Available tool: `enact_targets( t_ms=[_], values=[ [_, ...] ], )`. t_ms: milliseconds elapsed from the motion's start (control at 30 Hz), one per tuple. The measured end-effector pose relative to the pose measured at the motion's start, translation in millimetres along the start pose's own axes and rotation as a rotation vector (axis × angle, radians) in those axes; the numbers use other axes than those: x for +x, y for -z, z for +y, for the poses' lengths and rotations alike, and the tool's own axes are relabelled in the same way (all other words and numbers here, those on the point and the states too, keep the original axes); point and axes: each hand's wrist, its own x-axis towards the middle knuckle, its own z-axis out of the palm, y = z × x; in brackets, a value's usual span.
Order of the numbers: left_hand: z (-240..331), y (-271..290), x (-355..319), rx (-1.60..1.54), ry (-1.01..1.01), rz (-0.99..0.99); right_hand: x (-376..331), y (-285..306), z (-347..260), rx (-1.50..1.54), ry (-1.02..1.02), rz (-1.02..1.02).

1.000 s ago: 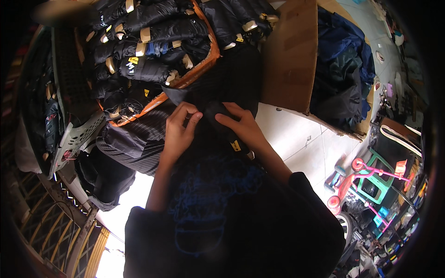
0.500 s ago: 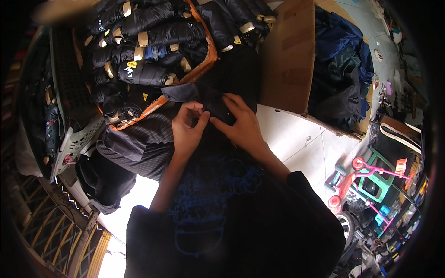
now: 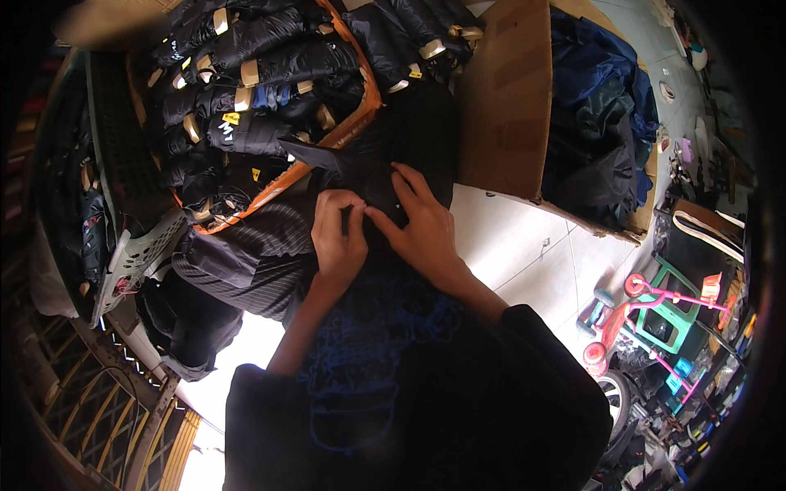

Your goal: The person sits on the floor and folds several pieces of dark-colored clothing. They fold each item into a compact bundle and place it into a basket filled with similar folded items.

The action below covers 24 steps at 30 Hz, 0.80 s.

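A piece of black cloth [image 3: 372, 182] lies over my lap, with one pointed corner sticking out to the left, near the orange edge of a container. My left hand [image 3: 336, 237] has thumb and fingers pinched together at the near edge of this cloth. Right beside it, my right hand [image 3: 424, 236] grips the cloth, its thumb tip almost meeting the left fingertips and its fingers stretched along the cloth's right side. Dark cloth against dark clothing hides the exact edge between the fingers.
An orange-edged container [image 3: 358, 123] ahead holds several rolled black bundles [image 3: 286, 61] with beige bands. At right stands an open cardboard box [image 3: 503, 102] with dark blue and black fabric [image 3: 598, 106]. Left is a perforated basket [image 3: 135, 258]; far right, a green stool [image 3: 679, 323] and pink-red scooter [image 3: 616, 323].
My left hand has turned and shifted slightly right, its fingers closing together towards the right thumb. The cloth's free corner now points up and left instead of lying flatter.
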Motion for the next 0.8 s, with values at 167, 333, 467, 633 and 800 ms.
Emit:
enact_targets(
  t_ms=[167,333,467,633,800],
  values=[
    [-3.0,6.0,0.3,-0.011,-0.020,-0.060,-1.9,2.9,-0.5,0.166,-0.046,-0.065],
    [-7.7,12.8,-4.4,0.000,0.050,-0.077,-15.7,-14.3,4.4,0.358,-0.051,-0.093],
    [-21.6,19.7,-18.9,-0.033,0.194,-0.135,-37.2,-15.9,7.6,0.328,0.001,-0.165],
    [-20.4,17.2,-29.2,-0.075,0.259,-0.163,-52.0,4.9,4.4,0.237,-0.012,-0.264],
    [-13.7,16.5,-28.1,-0.092,0.222,-0.208,-51.1,15.7,17.0,0.087,0.055,-0.265]
  ],
)
